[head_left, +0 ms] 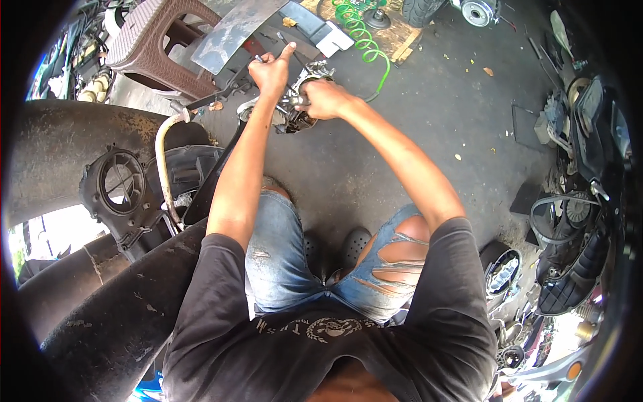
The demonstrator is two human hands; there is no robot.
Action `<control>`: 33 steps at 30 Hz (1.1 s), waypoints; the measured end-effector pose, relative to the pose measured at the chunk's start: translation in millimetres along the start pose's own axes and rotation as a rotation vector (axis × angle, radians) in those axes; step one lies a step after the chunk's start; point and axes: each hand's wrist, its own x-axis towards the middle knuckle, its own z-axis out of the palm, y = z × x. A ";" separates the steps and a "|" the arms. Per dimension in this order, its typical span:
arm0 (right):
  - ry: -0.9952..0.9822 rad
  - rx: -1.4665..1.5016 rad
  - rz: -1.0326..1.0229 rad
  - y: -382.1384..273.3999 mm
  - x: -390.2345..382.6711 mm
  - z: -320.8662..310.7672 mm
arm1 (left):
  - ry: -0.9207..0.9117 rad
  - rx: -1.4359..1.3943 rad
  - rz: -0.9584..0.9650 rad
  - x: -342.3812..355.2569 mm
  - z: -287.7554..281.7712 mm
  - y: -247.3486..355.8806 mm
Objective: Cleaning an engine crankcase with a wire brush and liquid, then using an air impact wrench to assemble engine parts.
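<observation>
On the floor ahead of me rests a metal engine (pixel 292 120), its grey casing and round openings partly hidden by my hands and forearms. My left hand (pixel 270 75) is closed above its left side, thumb pointing up and away. A thin dark metal tool (pixel 260 59) pokes out of that fist; its kind is hard to make out. My right hand (pixel 324 99) lies over the engine's right side, fingers curled onto the metal. Its fingertips are partly hidden among the engine parts.
A brown plastic stool (pixel 144 50) and a bent metal sheet (pixel 238 33) are at the far left. A green coiled hose (pixel 365 43) trails beyond the engine. Large dark pipes (pixel 134 305) and a black round housing (pixel 120 184) flank my left; motorcycle parts (pixel 576 261) crowd the right.
</observation>
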 end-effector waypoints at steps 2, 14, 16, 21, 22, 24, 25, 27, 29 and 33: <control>-0.026 -0.012 0.002 -9.2 0.3 0.1 | 0.009 0.014 0.024 1.4 -2.7 -3.6; 0.132 -0.239 -0.123 -24.2 -14.2 50.4 | 0.036 -0.038 0.063 26.4 -4.8 -18.0; 0.117 -0.251 -0.126 -30.3 -11.1 54.2 | 0.025 -0.065 0.042 28.1 -6.2 -17.5; 0.166 -0.228 -0.143 -37.5 -5.4 68.8 | 0.022 -0.018 0.083 20.3 -5.7 -15.4; 0.117 -0.214 -0.104 -41.1 -2.0 69.9 | 0.003 -0.059 0.054 20.8 -6.3 -15.2; 0.154 -0.172 -0.055 -45.8 -0.8 73.9 | -0.022 -0.102 0.026 21.2 -6.3 -15.0; 0.188 -0.131 -0.017 -49.8 0.2 75.5 | -0.010 -0.090 0.048 22.4 -8.1 -15.0; 0.252 -0.117 -0.002 -54.5 -1.5 78.5 | 0.002 -0.081 0.072 22.9 -8.7 -14.6; 0.132 -0.160 -0.111 -62.9 -6.2 74.1 | 0.008 -0.083 0.079 24.3 -15.2 -16.4; 0.157 -0.115 0.072 -57.8 -4.7 84.4 | 0.015 -0.100 0.081 15.2 -7.1 -8.0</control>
